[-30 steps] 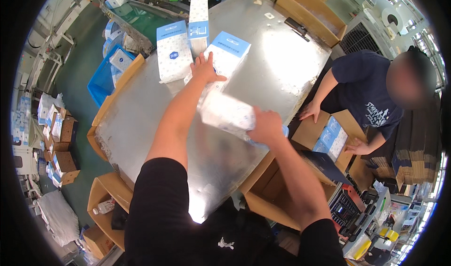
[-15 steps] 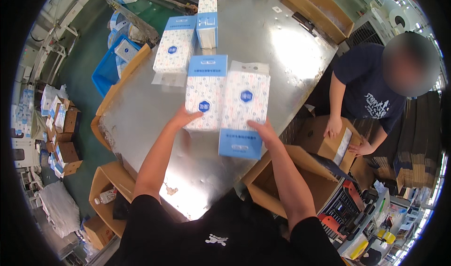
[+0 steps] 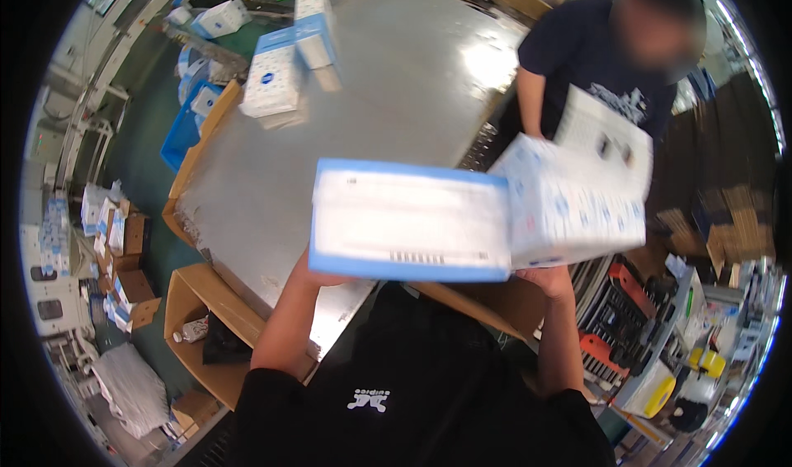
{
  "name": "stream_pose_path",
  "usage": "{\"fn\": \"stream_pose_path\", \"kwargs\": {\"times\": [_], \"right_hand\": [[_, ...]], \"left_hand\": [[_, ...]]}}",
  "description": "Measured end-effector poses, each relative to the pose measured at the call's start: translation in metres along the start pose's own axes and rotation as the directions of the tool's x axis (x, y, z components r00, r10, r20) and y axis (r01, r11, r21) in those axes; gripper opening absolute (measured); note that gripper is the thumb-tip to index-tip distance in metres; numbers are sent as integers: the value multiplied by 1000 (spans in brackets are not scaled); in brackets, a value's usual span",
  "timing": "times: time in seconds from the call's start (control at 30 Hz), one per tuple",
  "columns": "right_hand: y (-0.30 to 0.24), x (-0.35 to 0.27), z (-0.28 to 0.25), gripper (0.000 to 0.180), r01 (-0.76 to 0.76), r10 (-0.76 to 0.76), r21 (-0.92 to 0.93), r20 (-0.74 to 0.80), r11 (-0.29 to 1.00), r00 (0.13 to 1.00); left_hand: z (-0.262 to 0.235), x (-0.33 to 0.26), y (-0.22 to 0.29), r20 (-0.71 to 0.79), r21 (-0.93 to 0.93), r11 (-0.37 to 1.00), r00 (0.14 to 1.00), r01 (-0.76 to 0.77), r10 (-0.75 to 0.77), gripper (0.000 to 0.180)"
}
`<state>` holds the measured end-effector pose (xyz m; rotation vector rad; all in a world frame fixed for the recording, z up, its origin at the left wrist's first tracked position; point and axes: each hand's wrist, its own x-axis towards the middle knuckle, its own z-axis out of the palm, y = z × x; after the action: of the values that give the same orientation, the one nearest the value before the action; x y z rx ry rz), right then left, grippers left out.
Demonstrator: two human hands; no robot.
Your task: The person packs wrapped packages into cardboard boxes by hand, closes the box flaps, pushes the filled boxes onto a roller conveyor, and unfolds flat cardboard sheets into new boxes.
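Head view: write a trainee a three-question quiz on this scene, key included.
1. Choose: what do the left hand and right hand hold? (a) bottles (b) packs (c) tools
2. True or false: the blue bin is to the left of the table.
3. Where does the white bottle lie?

Key: 1 b; 2 true; 3 inside the cardboard box at lower left.

Blue-bordered white pack (image 3: 410, 224), blue-patterned white parcel (image 3: 577, 207), bright-blue bin (image 3: 174, 143), black shirt (image 3: 412, 360).
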<state>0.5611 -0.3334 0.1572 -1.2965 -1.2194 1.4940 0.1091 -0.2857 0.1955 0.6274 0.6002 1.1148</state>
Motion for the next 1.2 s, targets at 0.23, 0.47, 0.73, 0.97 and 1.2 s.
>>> {"fn": "stream_pose_path", "kwargs": {"times": [0.23,0.47,0.73,0.97,1.2], "right_hand": [[39,-102,-49,84,151,-94,101,-424,983,901],[42,-117,-79,81,433,-282,53,-687,900,670],[63,-187,-23,78,494,-406,-101,-721,864,562],[182,-70,12,75,-164,-275,-976,-198,141,941],[256,-21,6,67,-348,611,-917,-163,196,774]], "left_hand": [[69,84,-38,67,494,860,992,-128,109,31],[94,128,-74,304,624,736,949,-262,80,30],[-101,170,-341,162,823,-36,296,-567,-941,96],[-126,96,-394,14,863,-76,174,-500,-985,84],[48,78,-258,495,810,300,311,-504,-812,72]]}}
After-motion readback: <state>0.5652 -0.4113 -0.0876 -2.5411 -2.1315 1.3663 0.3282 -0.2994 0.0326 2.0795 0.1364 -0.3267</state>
